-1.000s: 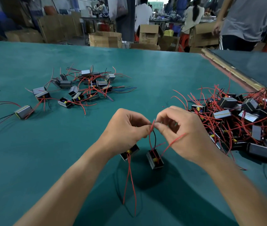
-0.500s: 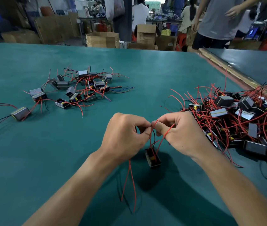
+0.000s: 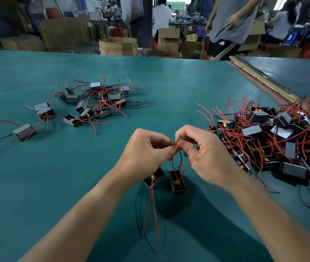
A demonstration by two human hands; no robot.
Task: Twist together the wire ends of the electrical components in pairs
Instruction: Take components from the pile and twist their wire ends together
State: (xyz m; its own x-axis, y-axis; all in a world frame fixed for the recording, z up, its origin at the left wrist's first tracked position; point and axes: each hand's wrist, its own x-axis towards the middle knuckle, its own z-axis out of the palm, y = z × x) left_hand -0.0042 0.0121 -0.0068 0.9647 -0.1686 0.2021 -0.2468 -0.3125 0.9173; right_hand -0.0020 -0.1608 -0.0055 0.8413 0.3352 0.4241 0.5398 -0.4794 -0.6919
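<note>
Two small black components hang below my hands above the green table (image 3: 36, 186): the left component (image 3: 155, 177) under my left hand (image 3: 146, 154), the right component (image 3: 176, 181) under my right hand (image 3: 205, 150). Both hands pinch red wire ends (image 3: 177, 144) that meet between the fingertips. Long red and black leads (image 3: 153, 214) trail down from the left component toward me. A black lead loops beside the right component.
A big tangle of components with red wires (image 3: 275, 138) lies at my right. A smaller group of components (image 3: 86, 104) lies at the far left, one alone (image 3: 23, 131) further left. A person in a grey shirt (image 3: 231, 25) stands beyond the table, by cardboard boxes (image 3: 118, 46).
My hands have stayed together on the wire ends, with small finger shifts. The left component hid behind my left hand half a second ago and shows again. The bystander has shifted left.
</note>
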